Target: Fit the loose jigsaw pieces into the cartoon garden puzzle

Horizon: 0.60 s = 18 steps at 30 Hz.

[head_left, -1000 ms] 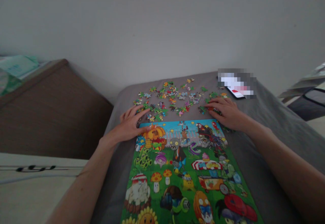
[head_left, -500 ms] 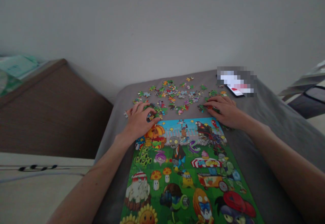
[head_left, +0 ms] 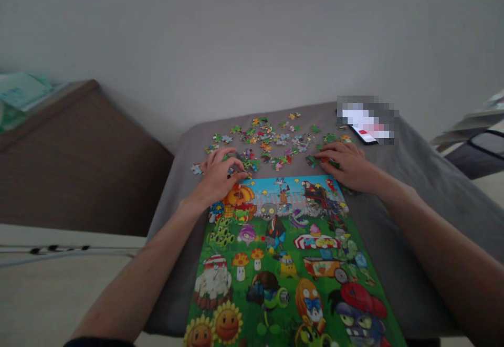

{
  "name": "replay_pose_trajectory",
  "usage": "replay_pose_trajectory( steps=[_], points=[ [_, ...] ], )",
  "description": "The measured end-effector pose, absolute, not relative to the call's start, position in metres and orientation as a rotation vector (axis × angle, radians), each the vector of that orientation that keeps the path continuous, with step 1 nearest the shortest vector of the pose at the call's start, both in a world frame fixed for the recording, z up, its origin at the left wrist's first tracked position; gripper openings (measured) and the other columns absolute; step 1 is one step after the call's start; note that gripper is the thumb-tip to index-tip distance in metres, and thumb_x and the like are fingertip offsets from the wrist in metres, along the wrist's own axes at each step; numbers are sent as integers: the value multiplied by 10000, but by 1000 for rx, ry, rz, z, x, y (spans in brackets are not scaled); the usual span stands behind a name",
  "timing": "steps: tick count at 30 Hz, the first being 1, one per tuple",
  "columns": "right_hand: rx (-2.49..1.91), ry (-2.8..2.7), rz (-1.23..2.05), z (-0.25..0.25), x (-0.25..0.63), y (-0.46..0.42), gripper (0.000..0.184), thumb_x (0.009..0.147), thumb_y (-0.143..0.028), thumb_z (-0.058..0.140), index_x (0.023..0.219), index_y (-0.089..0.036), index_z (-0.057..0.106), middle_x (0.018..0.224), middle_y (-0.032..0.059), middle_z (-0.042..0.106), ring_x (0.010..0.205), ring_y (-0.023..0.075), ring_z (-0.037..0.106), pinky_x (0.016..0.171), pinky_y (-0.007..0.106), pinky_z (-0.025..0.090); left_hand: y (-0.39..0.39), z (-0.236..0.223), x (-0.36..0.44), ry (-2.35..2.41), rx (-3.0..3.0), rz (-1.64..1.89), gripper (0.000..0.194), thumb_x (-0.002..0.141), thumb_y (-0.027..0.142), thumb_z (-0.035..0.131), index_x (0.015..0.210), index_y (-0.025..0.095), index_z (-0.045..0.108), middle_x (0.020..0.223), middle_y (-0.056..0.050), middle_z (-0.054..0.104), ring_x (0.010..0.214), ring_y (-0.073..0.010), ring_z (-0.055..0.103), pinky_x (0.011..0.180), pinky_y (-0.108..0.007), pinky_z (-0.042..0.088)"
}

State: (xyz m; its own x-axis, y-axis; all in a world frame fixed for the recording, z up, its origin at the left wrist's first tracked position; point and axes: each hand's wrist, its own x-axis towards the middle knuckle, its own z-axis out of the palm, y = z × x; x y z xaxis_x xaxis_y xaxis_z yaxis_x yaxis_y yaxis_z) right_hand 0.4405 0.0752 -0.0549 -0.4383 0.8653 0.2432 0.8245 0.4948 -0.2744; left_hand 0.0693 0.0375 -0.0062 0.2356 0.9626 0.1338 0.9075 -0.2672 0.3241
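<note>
Left hand has slid up to the loose jigsaw pieces at 11 o'clock of the puzzle picture — it and the right hand, at 1 o'clock, curl low, any pinch hidden.

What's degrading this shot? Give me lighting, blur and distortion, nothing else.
In the head view, the light is dim and flat, with no hard glare; the loose puzzle pieces look soft, their edges hard to read; a pixelated block hides the area above the phone; the wide lens stretches the grey cover toward the frame edges.
</note>
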Motion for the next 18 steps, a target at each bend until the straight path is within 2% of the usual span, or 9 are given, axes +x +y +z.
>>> replay_pose_trajectory(
  steps=[2, 4, 6, 7, 9, 13, 16, 18],
  points=[
    [-1420, -2397, 153, -54, 441, 75, 386, 984, -391, 452, 1197, -253, 743, 1314, 133, 668, 1252, 368, 578, 1038, 584, 462, 35, -3, 70, 1768, 2331, 512, 130, 942, 362, 731, 923, 233, 725, 1498, -55, 558, 1475, -340, 360, 1199, -595, 264],
    [-1413, -2409, 153, -53, 443, 75, 380, 984, -389, 459, 1196, -253, 742, 1314, 138, 664, 1256, 368, 574, 1055, 579, 444, 32, 2, 68, 1724, 2307, 583, 109, 959, 328, 706, 924, 225, 703, 1365, -57, 668, 1395, -309, 474, 1175, -550, 317],
    [-1391, -2436, 162, -53, 445, 76, 378, 984, -385, 464, 1199, -246, 742, 1324, 154, 658, 1271, 377, 559, 1070, 578, 422, 28, 9, 67, 1620, 2229, 677, 100, 974, 306, 681, 948, 210, 675, 1123, -44, 756, 1156, -245, 642, 1068, -440, 438],
    [-1382, -2457, 171, -52, 446, 77, 385, 985, -385, 463, 1204, -232, 741, 1328, 170, 652, 1273, 385, 553, 1068, 580, 416, 24, 12, 67, 1544, 2189, 716, 102, 980, 304, 666, 959, 204, 666, 1026, -31, 763, 1026, -210, 679, 985, -377, 484],
    [-1367, -2494, 185, -52, 448, 78, 408, 991, -382, 455, 1217, -191, 736, 1316, 197, 652, 1252, 392, 559, 1057, 583, 411, 15, 19, 70, 1366, 2156, 719, 107, 993, 297, 625, 982, 202, 672, 953, -12, 755, 882, -166, 685, 844, -294, 508],
    [-1360, -2511, 161, -52, 450, 80, 412, 996, -346, 468, 1237, -133, 724, 1304, 227, 650, 1249, 384, 568, 1055, 570, 392, -9, 31, 87, 1039, 2122, 373, 135, 985, 290, 612, 988, 242, 738, 944, 12, 771, 831, -149, 692, 768, -268, 502],
    [-1367, -2516, 129, -53, 450, 80, 409, 993, -345, 472, 1232, -127, 723, 1299, 224, 655, 1255, 371, 575, 1066, 562, 378, -25, 37, 100, 820, 1984, 95, 88, 930, 276, 725, 1008, 269, 766, 891, 30, 786, 807, -148, 723, 731, -253, 511],
    [-1355, -2517, 108, -55, 451, 80, 434, 980, -373, 459, 1220, -130, 727, 1285, 220, 663, 1260, 373, 579, 1066, 568, 386, -34, 41, 103, 742, 1873, 7, 136, 880, 243, 800, 1010, 258, 763, 811, 43, 780, 751, -135, 730, 668, -222, 502]
  ],
)
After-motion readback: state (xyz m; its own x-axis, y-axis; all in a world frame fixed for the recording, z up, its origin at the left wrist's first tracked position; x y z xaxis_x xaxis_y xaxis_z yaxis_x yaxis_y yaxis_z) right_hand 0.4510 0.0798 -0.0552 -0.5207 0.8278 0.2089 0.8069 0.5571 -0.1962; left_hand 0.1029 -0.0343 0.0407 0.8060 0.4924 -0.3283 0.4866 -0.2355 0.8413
